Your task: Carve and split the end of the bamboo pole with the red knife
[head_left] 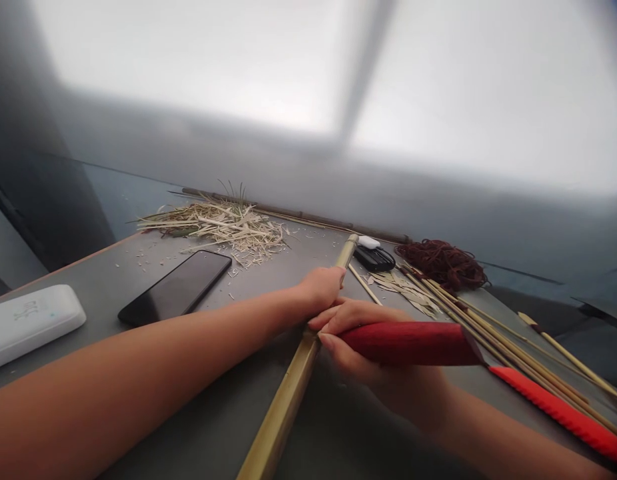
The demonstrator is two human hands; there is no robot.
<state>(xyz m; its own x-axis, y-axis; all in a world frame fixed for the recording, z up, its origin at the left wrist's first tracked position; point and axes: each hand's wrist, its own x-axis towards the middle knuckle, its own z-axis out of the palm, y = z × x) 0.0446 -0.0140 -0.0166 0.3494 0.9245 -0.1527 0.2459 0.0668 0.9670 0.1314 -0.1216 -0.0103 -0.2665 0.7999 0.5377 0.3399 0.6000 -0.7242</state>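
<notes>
Bamboo piece (287, 390), pale green-yellow, one: runs aslant over the grey table (268, 283), passing through the grip of the left hand (324, 288). The right hand (373, 377), just beside it, is closed around one red-handled tool (408, 343); a toothed, bright red strip extends from the handle's end. Containers: one white case (36, 320), shut, at the left edge; contents hidden. Beside it lies one phone (176, 287), screen dark. Also noted: one heap of shavings (218, 225); one dark pole (308, 217) along the far edge; one black coiled cable (374, 259) touching a small white item (368, 242); one tangle of brown cord (443, 263). Several thin sticks (521, 350) and pale slips (408, 292) overlap at right; exact number cannot be determined.
</notes>
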